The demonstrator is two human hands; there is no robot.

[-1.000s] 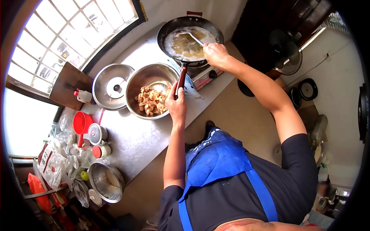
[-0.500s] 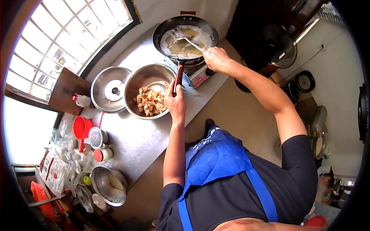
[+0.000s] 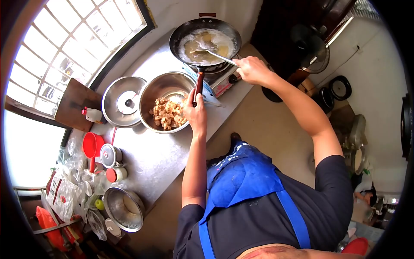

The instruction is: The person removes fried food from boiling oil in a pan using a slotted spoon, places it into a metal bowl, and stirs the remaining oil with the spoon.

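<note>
A black wok (image 3: 177,46) with a wooden handle (image 3: 200,80) sits on the stove, full of foamy, yellowish liquid (image 3: 226,41). My left hand (image 3: 196,113) is closed around the end of that handle. In my right hand (image 3: 254,70), to the right of the wok, is a long-handled metal wok spatula (image 3: 222,57). It slants over the wok's rim, and its head is partly hidden in the liquid. Close to my left hand stands a steel bowl (image 3: 148,93) holding browned chunks of food (image 3: 167,113).
A shallow steel pan (image 3: 113,101) stands beside the bowl. Along the counter are a cutting board (image 3: 74,103), a red dipper (image 3: 92,144), lidded jars (image 3: 116,174) and another steel bowl (image 3: 113,203). A gas stove (image 3: 226,84) is under the wok. A fan (image 3: 317,54) stands at the right.
My right hand has moved right and slightly down, drawing the spatula across the liquid towards the wok's near right side. My left hand stays on the handle.
</note>
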